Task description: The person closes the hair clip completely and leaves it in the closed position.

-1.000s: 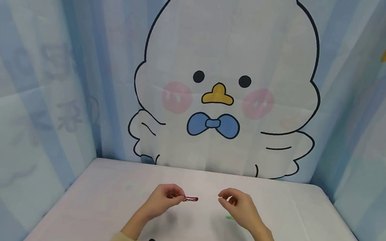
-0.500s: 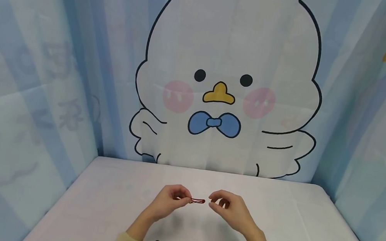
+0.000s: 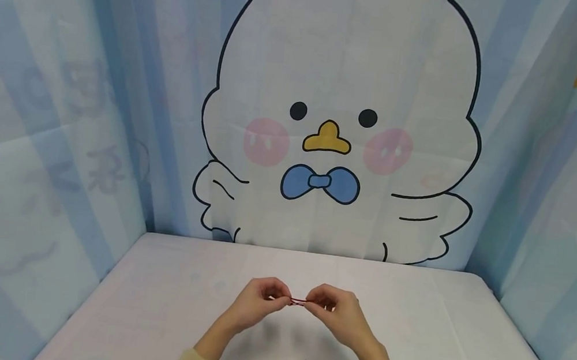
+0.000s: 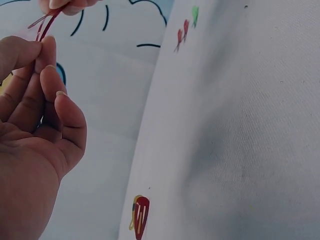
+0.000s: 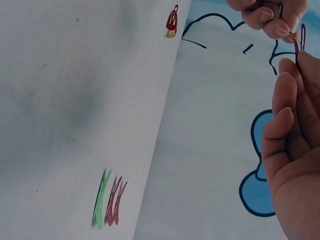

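Note:
A slim red snap hair clip [image 3: 297,302] is stretched between my two hands above the table. My left hand [image 3: 258,304] pinches one end between thumb and fingertips, while my right hand [image 3: 340,315] pinches the opposite end. In the left wrist view the clip's [image 4: 48,24] strips stand apart. The fingers cover both ends of it. Seen from the right wrist, my right hand [image 5: 300,135] has its thumb against the fingertips on the clip, other fingers bent.
On the white table [image 3: 161,307] lie a green clip [image 5: 102,200] and two red ones beside it, on the right. Another red clip [image 4: 142,212] lies against a yellow clip [image 4: 134,206] on the left. The hands hide these in the head view. A printed curtain [image 3: 406,98] stands behind.
Both hands have come together at the middle. The right hand moved left and took hold of the clip's free end. The left hand shifted slightly right with the clip.

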Action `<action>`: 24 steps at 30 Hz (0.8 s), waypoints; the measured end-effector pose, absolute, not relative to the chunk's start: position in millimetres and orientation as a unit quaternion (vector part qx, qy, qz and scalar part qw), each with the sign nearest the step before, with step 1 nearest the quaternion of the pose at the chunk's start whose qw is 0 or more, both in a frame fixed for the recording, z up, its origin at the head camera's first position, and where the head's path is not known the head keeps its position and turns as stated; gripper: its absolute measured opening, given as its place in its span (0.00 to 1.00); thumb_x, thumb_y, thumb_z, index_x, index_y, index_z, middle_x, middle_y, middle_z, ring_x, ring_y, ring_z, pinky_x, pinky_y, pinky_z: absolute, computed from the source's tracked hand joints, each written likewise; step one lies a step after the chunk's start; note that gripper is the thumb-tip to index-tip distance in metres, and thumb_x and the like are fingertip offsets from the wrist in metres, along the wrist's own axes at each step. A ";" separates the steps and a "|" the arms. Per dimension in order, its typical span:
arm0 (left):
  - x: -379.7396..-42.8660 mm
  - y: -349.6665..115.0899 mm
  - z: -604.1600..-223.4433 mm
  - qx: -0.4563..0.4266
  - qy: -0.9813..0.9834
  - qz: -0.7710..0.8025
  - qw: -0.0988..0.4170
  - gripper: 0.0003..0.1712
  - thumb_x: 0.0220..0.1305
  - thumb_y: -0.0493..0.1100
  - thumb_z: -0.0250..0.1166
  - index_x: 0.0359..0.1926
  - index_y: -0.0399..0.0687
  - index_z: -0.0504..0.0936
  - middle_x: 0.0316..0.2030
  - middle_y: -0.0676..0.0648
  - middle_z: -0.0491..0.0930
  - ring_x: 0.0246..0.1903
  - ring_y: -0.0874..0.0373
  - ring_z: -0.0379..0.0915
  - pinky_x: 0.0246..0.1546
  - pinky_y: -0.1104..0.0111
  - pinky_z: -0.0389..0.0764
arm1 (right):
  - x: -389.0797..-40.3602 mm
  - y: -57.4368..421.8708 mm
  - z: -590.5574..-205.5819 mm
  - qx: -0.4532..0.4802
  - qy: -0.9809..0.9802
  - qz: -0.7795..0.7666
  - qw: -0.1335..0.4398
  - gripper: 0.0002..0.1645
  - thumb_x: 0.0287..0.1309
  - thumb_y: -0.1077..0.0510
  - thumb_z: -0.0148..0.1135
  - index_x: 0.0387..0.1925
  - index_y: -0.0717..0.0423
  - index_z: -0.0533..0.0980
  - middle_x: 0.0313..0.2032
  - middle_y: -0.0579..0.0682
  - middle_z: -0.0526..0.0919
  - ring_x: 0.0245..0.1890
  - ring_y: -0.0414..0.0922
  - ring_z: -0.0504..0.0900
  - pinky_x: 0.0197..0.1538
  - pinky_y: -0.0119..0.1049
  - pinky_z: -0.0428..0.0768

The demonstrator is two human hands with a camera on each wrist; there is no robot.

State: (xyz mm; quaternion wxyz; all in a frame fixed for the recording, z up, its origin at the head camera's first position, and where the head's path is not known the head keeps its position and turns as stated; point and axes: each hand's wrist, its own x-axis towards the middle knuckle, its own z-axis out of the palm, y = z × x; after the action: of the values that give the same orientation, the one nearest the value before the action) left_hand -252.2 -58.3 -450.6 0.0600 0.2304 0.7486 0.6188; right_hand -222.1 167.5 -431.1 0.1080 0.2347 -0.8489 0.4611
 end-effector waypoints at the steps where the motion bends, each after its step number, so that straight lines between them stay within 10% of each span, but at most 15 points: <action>1: -252.0 -58.0 -450.6 0.230 0.747 0.620 0.060 0.04 0.66 0.34 0.68 0.41 0.37 0.84 0.34 0.48 0.84 0.35 0.57 0.77 0.36 0.67 0.77 | -221.9 167.4 -431.4 0.234 -0.849 0.461 0.109 0.03 0.59 0.60 0.73 0.33 0.51 0.84 0.27 0.37 0.83 0.26 0.36 0.75 0.30 0.32 0.74; 24: -241.0 -49.1 -439.2 0.218 0.769 0.601 0.016 0.03 0.61 0.29 0.68 0.35 0.34 0.82 0.28 0.50 0.79 0.29 0.58 0.73 0.31 0.71 0.74 | -224.7 164.2 -435.3 0.236 -0.836 0.477 0.136 0.03 0.58 0.63 0.73 0.31 0.55 0.84 0.27 0.38 0.84 0.23 0.36 0.77 0.28 0.35 0.78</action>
State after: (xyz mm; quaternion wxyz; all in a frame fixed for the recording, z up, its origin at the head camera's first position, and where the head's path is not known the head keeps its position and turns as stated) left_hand -241.0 -49.1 -439.2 0.0160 0.2180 0.7688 0.6009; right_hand -224.7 164.2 -435.3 0.1359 0.2365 -0.8358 0.4765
